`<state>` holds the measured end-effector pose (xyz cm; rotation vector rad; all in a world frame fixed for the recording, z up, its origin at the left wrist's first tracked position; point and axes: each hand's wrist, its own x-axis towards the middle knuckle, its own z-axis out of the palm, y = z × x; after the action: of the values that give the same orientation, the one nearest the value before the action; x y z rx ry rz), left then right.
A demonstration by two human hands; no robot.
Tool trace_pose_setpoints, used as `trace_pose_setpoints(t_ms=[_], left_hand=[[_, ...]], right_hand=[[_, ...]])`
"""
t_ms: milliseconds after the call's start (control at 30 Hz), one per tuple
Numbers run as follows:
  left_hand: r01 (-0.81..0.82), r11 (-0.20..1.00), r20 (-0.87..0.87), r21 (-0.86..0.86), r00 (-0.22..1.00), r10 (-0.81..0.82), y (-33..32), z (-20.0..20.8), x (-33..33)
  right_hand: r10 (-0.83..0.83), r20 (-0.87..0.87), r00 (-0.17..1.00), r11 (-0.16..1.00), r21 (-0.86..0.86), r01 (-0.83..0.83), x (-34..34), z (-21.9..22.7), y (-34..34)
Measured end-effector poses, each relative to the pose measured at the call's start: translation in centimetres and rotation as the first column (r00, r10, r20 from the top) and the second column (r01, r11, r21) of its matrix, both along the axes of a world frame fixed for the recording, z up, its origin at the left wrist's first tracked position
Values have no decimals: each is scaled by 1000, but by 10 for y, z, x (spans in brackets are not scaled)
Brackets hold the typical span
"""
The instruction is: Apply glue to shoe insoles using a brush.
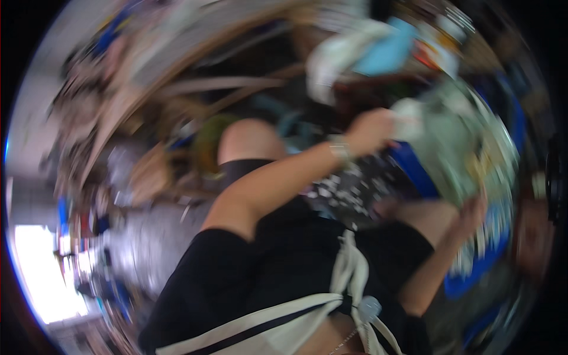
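The whole view is smeared by motion. My left hand [371, 131], with a bracelet at its wrist, reaches across to the right, its fingers closed on a small whitish piece [408, 120]. Beside that piece is a pale green sheet or bag [447, 142], its kind too blurred to tell. Low at its near edge is my right hand [471, 214]; its fingers are blurred, and whether they grip the green material I cannot tell. A dark blue edge [414, 168] shows between my hands, close to many small white bits [355, 186] on a dark surface.
At the right stands a blue crate [455, 288] with pale pieces in it. A light blue cloth-like thing [387, 47] and a white bundle [325, 65] lie ahead. A wooden edge [136, 97] curves along the left, near a large silvery bag [148, 245].
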<state>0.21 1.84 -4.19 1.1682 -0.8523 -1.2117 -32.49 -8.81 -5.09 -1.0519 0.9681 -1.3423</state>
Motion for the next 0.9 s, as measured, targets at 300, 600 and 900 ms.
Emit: trace_pose_setpoints(t_ms=[300, 600, 900], left_hand=[[97, 963, -154, 253, 986, -59, 1, -17, -68], [149, 964, -313, 219, 947, -76, -7, -31, -88], [181, 939, -344, 293, 936, -73, -12, -40, -90]], right_hand=[[-374, -807, 457, 923, -371, 101, -75, 34, -38], [-236, -971, -46, 972, -235, -21, -50, 36, -107], [-244, -969, -42, 968, -241, -64, -51, 47, -110]])
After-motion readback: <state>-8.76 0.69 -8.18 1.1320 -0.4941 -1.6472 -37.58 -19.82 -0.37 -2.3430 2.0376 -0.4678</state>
